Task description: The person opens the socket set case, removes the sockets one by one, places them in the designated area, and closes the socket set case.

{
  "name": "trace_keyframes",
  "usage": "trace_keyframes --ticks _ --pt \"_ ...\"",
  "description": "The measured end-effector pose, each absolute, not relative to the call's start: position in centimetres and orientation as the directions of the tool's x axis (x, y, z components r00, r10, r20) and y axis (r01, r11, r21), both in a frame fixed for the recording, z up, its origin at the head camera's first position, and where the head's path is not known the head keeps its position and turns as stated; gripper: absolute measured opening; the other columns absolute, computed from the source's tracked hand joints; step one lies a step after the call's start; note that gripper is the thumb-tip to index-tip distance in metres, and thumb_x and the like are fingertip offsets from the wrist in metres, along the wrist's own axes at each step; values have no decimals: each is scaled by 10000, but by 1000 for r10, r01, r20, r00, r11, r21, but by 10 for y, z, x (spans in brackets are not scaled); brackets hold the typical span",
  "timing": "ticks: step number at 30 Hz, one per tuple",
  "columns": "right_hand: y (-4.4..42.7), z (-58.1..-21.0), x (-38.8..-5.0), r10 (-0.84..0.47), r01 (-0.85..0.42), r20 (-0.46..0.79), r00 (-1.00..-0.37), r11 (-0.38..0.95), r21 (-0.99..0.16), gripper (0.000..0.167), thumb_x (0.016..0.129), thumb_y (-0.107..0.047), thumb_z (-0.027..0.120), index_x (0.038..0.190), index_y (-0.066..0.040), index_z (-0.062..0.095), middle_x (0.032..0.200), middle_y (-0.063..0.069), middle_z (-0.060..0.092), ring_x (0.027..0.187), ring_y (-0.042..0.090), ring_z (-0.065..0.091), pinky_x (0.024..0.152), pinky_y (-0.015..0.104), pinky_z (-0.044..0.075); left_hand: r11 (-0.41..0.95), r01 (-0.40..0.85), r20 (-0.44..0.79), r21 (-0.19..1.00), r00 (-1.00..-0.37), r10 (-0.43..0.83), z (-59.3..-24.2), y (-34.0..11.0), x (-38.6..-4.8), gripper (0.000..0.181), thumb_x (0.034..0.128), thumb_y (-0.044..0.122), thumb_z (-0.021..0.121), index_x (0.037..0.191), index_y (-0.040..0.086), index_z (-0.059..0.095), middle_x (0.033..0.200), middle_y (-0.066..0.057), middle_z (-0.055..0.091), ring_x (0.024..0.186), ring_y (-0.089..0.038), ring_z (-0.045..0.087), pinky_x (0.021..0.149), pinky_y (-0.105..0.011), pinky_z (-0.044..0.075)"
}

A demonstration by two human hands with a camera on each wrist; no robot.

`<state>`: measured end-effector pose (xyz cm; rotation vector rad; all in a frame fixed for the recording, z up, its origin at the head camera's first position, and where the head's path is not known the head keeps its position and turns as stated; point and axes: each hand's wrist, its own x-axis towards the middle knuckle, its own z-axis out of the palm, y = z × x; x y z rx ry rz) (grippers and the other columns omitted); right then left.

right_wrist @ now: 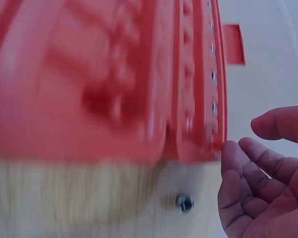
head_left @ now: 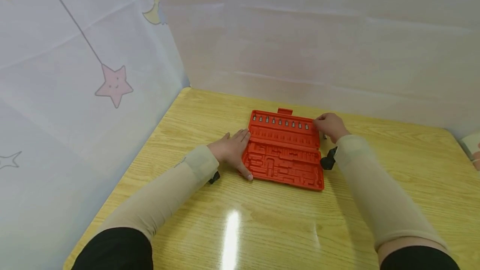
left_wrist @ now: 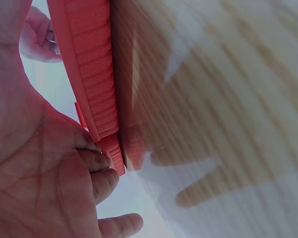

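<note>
A red plastic tool case lies unfolded on the table, its moulded slots facing up. Along its far edge stands a row of several small metal pieces, too small to name surely. My left hand rests against the case's left side with fingers extended; the left wrist view shows its palm beside the red wall. At the far right corner is my right hand. In the right wrist view its fingers touch that corner, loosely bent, the thumb apart and nothing between them. One loose metal piece lies on the table beside the case.
The wood-grain table meets a pale cloth backdrop behind the case. Another cloth with a pink star hangs at the left. A red latch sticks out from the case's far edge.
</note>
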<state>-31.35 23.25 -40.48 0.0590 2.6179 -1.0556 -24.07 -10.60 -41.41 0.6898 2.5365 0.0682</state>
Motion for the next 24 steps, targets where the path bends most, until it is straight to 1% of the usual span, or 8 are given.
trace_keyframes --ticks 3,5,6,8,10,12,19,24 --pt "223 -407 -316 -86 158 -314 -946 722 -674 488 1062 -214 462 1447 81 519 1417 300 526 787 259 547 741 429 518 870 457 -463 182 -741 486 -415 -106 -242 1470 693 825 752 1649 37 -39 1714 -122 -102 1573 -283 -83 1237 -561 46" --pt "219 -408 -317 -92 145 -310 -946 736 -661 490 1059 -207 463 1452 80 521 1415 302 531 745 239 507 689 407 484 870 456 -464 185 -740 487 -416 -106 -242 1473 690 828 751 1649 39 -41 1713 -119 -107 1572 -280 -87 1238 -559 45" --pt "217 -408 -318 -96 139 -309 -946 741 -656 493 1059 -204 463 1456 83 517 1424 305 525 771 258 528 703 421 499 870 457 -464 184 -740 487 -416 -106 -242 1474 689 831 749 1650 39 -40 1713 -119 -108 1572 -280 -86 1238 -557 46" --pt "214 -409 -320 -100 125 -303 -948 757 -642 497 1062 -198 454 1461 94 507 1447 310 504 932 330 581 808 471 532 871 457 -461 182 -742 486 -417 -106 -243 1473 687 834 748 1651 39 -34 1715 -118 -105 1573 -278 -80 1239 -554 49" --pt "212 -410 -322 -99 116 -296 -950 768 -629 492 1065 -186 442 1453 109 509 1467 315 485 1152 412 563 965 532 506 871 457 -462 180 -743 485 -417 -106 -243 1474 686 835 747 1651 39 -35 1714 -118 -107 1573 -277 -81 1239 -554 47" --pt "210 -411 -324 -90 118 -292 -952 773 -623 484 1071 -184 442 1445 112 521 1474 313 482 1270 449 519 1056 564 452 872 456 -462 179 -744 483 -416 -106 -243 1474 686 834 749 1651 40 -32 1714 -119 -103 1573 -278 -78 1239 -554 48" --pt "205 -416 -327 -40 167 -293 -955 746 -645 474 1064 -184 475 1438 99 543 1488 301 480 1294 454 502 1077 567 434 872 460 -475 167 -737 480 -414 -105 -243 1474 684 840 743 1651 42 -33 1711 -119 -112 1572 -281 -84 1239 -556 49" --pt "208 -418 -324 -3 206 -280 -960 670 -713 458 1052 -152 506 1431 102 545 1480 300 485 1326 454 482 1093 559 425 872 461 -472 164 -740 480 -415 -105 -243 1465 690 835 743 1652 44 -29 1714 -114 -111 1573 -277 -81 1240 -552 50"
